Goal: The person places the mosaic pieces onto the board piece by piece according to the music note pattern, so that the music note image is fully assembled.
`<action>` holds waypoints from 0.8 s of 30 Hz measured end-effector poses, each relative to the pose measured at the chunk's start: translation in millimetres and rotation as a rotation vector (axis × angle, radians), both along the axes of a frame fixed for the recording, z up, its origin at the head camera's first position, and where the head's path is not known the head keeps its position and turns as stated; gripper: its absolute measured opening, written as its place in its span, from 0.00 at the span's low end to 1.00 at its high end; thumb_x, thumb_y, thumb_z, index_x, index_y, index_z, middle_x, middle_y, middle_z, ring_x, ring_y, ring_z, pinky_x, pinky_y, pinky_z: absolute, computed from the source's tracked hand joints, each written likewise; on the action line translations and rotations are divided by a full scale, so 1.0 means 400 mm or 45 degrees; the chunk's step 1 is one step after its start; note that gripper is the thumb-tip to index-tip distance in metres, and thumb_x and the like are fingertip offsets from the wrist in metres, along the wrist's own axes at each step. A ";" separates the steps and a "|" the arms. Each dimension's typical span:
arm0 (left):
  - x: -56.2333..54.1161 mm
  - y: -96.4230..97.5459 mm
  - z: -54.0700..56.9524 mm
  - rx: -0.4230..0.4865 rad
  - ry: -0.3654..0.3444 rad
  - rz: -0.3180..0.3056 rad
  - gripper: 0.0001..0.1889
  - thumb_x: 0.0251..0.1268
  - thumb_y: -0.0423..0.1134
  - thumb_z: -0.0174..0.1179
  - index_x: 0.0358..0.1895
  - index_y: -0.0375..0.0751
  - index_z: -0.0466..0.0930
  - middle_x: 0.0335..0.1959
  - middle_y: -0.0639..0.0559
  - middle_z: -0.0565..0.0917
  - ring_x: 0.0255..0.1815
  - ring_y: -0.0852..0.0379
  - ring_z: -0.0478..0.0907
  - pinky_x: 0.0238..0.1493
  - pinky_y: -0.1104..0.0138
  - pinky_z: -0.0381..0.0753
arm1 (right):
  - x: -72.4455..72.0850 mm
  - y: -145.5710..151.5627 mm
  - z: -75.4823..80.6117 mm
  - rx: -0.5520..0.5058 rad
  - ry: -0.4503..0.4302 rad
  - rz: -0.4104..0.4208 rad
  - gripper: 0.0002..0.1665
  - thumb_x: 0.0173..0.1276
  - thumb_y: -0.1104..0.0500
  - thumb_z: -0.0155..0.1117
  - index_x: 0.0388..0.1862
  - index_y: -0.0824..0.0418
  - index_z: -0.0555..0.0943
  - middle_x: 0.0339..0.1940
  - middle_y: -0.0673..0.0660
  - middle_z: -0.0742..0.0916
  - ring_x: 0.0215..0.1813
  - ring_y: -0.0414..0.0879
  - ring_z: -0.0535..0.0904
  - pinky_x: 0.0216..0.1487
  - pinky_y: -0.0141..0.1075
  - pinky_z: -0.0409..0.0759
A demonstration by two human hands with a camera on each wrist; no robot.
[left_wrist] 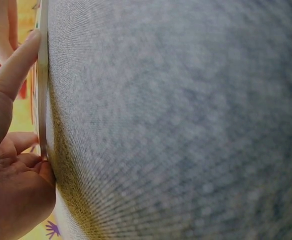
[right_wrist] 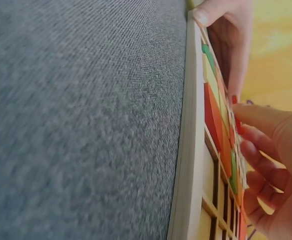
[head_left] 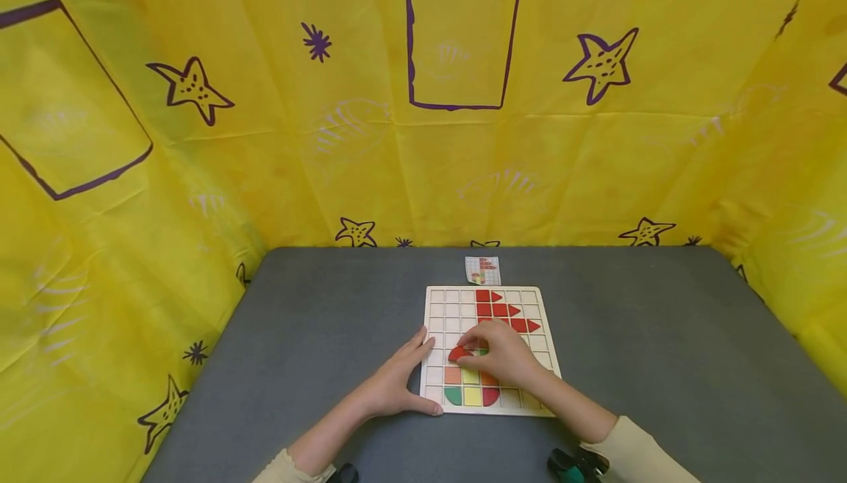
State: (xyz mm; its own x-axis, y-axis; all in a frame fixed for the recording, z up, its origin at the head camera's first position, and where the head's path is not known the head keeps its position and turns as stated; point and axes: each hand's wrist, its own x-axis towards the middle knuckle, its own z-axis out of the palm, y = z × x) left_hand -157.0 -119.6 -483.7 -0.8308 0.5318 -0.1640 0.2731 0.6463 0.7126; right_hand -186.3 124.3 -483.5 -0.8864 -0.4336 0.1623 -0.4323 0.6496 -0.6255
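My right hand [head_left: 506, 354] pinches a red quarter-round tile [head_left: 459, 353] between thumb and fingertips, over the left part of the tile pattern on a pale wooden grid board [head_left: 434, 309]. In the right wrist view the red tile shows as a thin red edge at the fingertips, close over the grid. My left hand [head_left: 395, 382] rests spread along the board's left side, its thumb on the near left corner and its fingertips at the left edge. Below the held tile lie orange and yellow squares, with a green rounded tile [head_left: 453, 395] at the near row's left end.
Red squares and triangles [head_left: 501, 310] form rows at the board's far side. Behind the board lies a small printed card [head_left: 483, 270] with a grid pattern. The table [head_left: 331, 306] is dark grey, with a yellow patterned cloth [head_left: 370, 137] hanging behind and beside it.
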 end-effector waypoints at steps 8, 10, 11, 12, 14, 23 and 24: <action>0.001 0.003 0.002 0.005 0.007 -0.006 0.59 0.44 0.57 0.76 0.77 0.40 0.51 0.80 0.44 0.45 0.78 0.44 0.45 0.68 0.43 0.56 | 0.008 -0.010 0.007 0.024 0.005 0.048 0.12 0.55 0.51 0.78 0.38 0.49 0.87 0.33 0.41 0.84 0.40 0.40 0.73 0.44 0.39 0.74; 0.001 0.002 0.003 0.004 0.009 -0.008 0.59 0.44 0.57 0.76 0.77 0.40 0.51 0.80 0.44 0.45 0.78 0.44 0.45 0.68 0.43 0.56 | 0.010 -0.010 0.005 0.004 0.017 0.064 0.11 0.55 0.52 0.77 0.38 0.50 0.88 0.34 0.41 0.85 0.41 0.40 0.74 0.44 0.39 0.74; 0.002 0.002 0.003 0.004 0.011 -0.009 0.59 0.44 0.57 0.76 0.77 0.40 0.51 0.80 0.44 0.45 0.78 0.43 0.45 0.68 0.43 0.56 | 0.011 -0.010 0.004 0.000 0.029 0.071 0.11 0.56 0.52 0.77 0.38 0.50 0.88 0.34 0.41 0.85 0.41 0.40 0.74 0.45 0.39 0.74; 0.002 0.001 0.002 0.003 0.013 -0.010 0.59 0.45 0.57 0.76 0.77 0.40 0.51 0.80 0.44 0.45 0.78 0.43 0.45 0.68 0.43 0.56 | 0.011 -0.011 0.002 -0.001 0.040 0.075 0.11 0.56 0.52 0.77 0.38 0.50 0.88 0.35 0.42 0.85 0.42 0.40 0.74 0.45 0.39 0.74; 0.003 0.000 0.002 0.002 0.013 -0.012 0.58 0.45 0.57 0.76 0.77 0.40 0.51 0.80 0.43 0.44 0.78 0.43 0.45 0.68 0.42 0.56 | 0.012 -0.012 0.000 0.000 0.056 0.076 0.11 0.56 0.53 0.77 0.38 0.50 0.89 0.35 0.42 0.84 0.42 0.40 0.74 0.45 0.38 0.74; 0.004 0.001 0.004 0.009 0.014 -0.007 0.59 0.45 0.57 0.76 0.77 0.39 0.51 0.79 0.43 0.44 0.78 0.43 0.45 0.68 0.42 0.56 | 0.020 -0.012 0.003 0.064 0.153 0.044 0.12 0.56 0.51 0.77 0.40 0.50 0.91 0.38 0.43 0.83 0.44 0.40 0.74 0.44 0.39 0.76; 0.004 0.001 0.004 0.008 0.008 -0.004 0.59 0.45 0.57 0.76 0.77 0.40 0.51 0.80 0.43 0.44 0.78 0.43 0.45 0.68 0.42 0.56 | 0.022 -0.010 0.004 0.041 0.154 0.025 0.12 0.57 0.51 0.76 0.41 0.51 0.90 0.38 0.43 0.83 0.44 0.40 0.74 0.44 0.39 0.76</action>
